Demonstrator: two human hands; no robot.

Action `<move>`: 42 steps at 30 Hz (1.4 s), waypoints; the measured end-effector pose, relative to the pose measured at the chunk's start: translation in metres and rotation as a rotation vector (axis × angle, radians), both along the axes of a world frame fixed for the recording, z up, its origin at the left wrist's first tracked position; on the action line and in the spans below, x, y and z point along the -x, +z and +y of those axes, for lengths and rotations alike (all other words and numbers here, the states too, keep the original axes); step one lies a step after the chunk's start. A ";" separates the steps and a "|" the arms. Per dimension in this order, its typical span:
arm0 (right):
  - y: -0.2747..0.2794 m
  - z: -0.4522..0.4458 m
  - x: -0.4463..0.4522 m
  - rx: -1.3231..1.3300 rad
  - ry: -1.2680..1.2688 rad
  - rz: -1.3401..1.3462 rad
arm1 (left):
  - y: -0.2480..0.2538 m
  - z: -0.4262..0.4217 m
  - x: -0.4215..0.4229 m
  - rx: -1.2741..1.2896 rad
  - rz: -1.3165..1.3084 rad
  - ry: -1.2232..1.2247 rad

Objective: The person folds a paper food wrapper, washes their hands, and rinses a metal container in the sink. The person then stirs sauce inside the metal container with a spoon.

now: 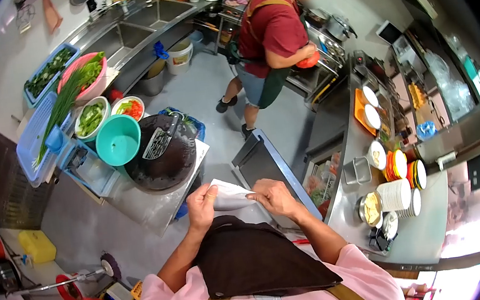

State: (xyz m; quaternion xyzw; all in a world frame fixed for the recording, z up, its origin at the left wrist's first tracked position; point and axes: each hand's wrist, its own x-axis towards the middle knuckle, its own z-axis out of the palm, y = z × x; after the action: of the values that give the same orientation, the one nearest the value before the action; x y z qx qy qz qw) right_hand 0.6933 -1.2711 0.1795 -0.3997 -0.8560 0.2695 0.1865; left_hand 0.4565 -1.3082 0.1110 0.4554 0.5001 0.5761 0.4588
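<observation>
In front of my apron, a thin white sheet (232,193), paper or plastic, I cannot tell which, is stretched between my two hands. My left hand (202,206) pinches its left end between thumb and fingers. Its right end is gripped by my right hand (275,196). Left of my hands stands a metal-topped table with a round dark chopping board (165,164) on it. A cleaver (161,141) lies on the board, and a teal bowl (117,141) is beside it.
A co-worker (274,33) in a red shirt stands ahead, holding something red. An open fridge door (274,167) juts out just beyond my hands. Plates (396,196) and bowls line the counter at right. Vegetable baskets (37,137) are at left, near the sinks (121,44).
</observation>
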 end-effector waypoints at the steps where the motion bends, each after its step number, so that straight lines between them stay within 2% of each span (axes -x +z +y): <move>1: -0.003 0.003 0.010 -0.014 0.028 -0.003 | -0.005 -0.002 0.008 0.007 -0.004 0.016; 5: -0.001 0.014 0.042 -0.050 0.142 -0.010 | -0.021 -0.015 0.034 0.081 -0.212 0.048; 6: -0.002 0.017 0.049 -0.070 0.198 -0.010 | -0.030 -0.020 0.043 0.102 -0.297 -0.009; 9: -0.004 0.034 0.069 -0.085 0.348 -0.056 | -0.066 -0.027 0.055 0.028 -0.308 -0.029; 10: -0.006 0.038 0.075 -0.050 0.388 -0.109 | -0.068 -0.028 0.057 0.077 -0.451 -0.076; 13: -0.009 0.057 0.091 0.016 0.496 -0.193 | -0.077 -0.028 0.057 0.173 -0.495 -0.115; 14: -0.011 0.064 0.095 0.030 0.522 -0.206 | -0.084 -0.029 0.058 0.263 -0.433 -0.091; 17: -0.047 0.098 0.092 0.103 0.561 -0.268 | -0.123 -0.024 0.042 0.210 -0.300 0.113; 21: -0.103 0.150 0.097 0.170 0.620 -0.323 | -0.167 -0.006 0.018 0.295 -0.336 0.295; 24: -0.128 0.184 0.114 0.247 0.682 -0.312 | -0.198 0.010 0.007 0.284 -0.256 0.429; 27: -0.179 0.223 0.135 0.323 0.667 -0.440 | -0.208 0.029 0.007 0.658 -0.074 0.519; 28: -0.181 0.230 0.143 0.263 0.666 -0.409 | -0.203 0.037 0.004 0.587 -0.145 0.604; 33: -0.220 0.265 0.192 0.265 0.754 -0.448 | -0.259 0.070 0.004 0.582 -0.228 0.970; 37: -0.217 0.264 0.219 0.164 0.768 -0.533 | -0.267 0.076 0.010 0.657 -0.254 1.122; 39: -0.224 0.262 0.224 0.104 0.779 -0.580 | -0.237 0.085 0.011 0.783 -0.219 1.193; 42: -0.239 0.262 0.227 0.018 0.803 -0.628 | -0.226 0.091 0.014 0.882 -0.171 1.219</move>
State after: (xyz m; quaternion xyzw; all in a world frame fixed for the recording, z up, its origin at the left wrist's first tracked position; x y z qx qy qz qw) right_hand 0.4664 -1.0088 -0.0596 -0.1024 -0.9545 0.1943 -0.2016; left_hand 0.4423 -1.2172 -0.1151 -0.1738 0.8102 0.5076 0.2362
